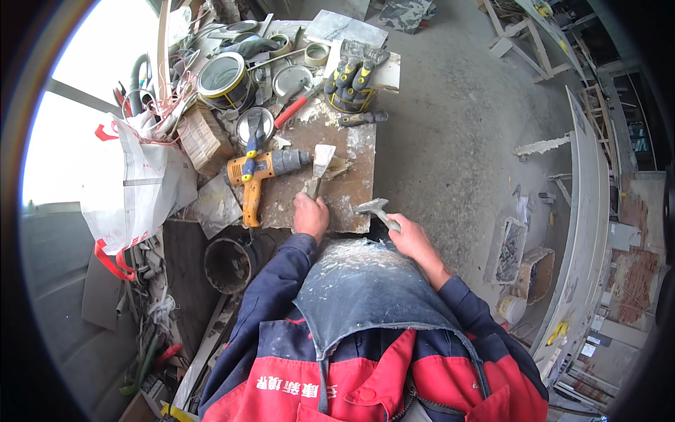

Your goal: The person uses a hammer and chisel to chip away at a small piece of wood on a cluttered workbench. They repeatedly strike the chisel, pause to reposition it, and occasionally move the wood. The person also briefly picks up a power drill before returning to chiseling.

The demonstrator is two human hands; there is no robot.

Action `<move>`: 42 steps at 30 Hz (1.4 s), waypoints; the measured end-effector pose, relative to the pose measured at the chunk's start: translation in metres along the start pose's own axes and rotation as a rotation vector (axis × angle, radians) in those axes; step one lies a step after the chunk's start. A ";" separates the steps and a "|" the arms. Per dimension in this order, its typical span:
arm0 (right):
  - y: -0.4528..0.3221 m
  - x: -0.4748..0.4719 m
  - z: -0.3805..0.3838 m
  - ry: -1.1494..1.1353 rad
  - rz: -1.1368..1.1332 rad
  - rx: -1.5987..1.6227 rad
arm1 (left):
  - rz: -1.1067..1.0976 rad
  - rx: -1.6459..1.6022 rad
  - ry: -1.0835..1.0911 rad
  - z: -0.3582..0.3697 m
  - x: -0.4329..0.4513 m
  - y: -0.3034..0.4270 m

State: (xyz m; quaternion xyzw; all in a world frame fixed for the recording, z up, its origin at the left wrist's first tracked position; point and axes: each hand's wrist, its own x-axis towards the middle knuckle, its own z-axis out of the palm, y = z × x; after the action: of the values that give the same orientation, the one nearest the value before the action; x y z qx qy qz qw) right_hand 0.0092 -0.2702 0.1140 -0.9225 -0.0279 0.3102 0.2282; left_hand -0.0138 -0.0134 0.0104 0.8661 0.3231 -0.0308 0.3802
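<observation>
My left hand (312, 215) grips the handle of a putty knife (322, 160), its pale, coated blade pointing away from me over the worktable (343, 200). In my right hand (411, 237) is a whitish hand tool (373, 207) with a wide head, probably a scraper, held just off the table's right corner. An orange heat gun (258, 171) lies left of the putty knife, its grey nozzle towards the blade. Across the heat gun's body rests a blue-and-yellow-handled scraper (252, 142). A pale flake of material (337, 168) lies beside the putty knife's blade.
A paint can (224, 82), a red-handled tool (292, 111) and a can of dark-handled tools (352, 87) crowd the table's far part. A white woven bag (142, 179) hangs at left. An open bucket (230, 264) stands below. Large boards (577, 227) stand at right.
</observation>
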 end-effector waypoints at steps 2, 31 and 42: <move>0.000 0.000 0.000 -0.005 0.002 -0.004 | 0.004 0.012 0.007 0.000 -0.001 0.000; -0.001 0.000 -0.002 -0.021 0.012 -0.020 | -0.069 0.001 -0.080 -0.004 0.010 0.010; -0.001 0.001 -0.003 -0.029 0.014 -0.020 | -0.059 -0.002 -0.078 -0.002 0.008 0.006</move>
State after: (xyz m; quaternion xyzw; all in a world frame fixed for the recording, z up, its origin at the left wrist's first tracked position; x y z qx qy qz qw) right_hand 0.0115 -0.2697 0.1159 -0.9203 -0.0279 0.3247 0.2166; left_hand -0.0050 -0.0106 0.0133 0.8538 0.3335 -0.0756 0.3925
